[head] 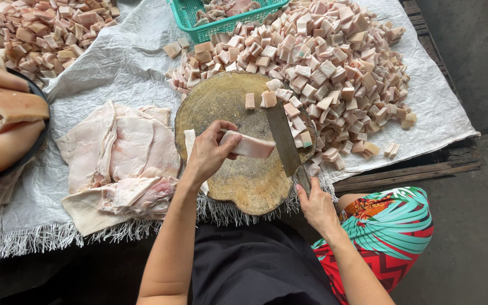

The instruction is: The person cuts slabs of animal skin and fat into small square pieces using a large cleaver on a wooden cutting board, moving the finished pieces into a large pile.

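Right at the near edge, the right hand [316, 208] is wrapped around the handle of a cleaver [285, 141], fingers closed tight on it, blade running away across the round wooden chopping block [238, 169]. Just beside it, the left hand [209, 151] pinches a pale pink strip of pork [251, 146] — fingertips clamped on its near end, the strip lying flat on the block with its far end touching the blade, or so it seems from this angle. Two small cut cubes [261, 100] sit near the block's far rim. Left of the block, flat slabs of pork skin [121, 155] lie stacked on the white woven sheet [114, 68]. Beyond the block — a big heap of cut cubes [334, 62] spreads rightward. Farther back, a green plastic basket [221, 17] holds more meat, and a dark tray of large pieces [4, 121] sits far left.
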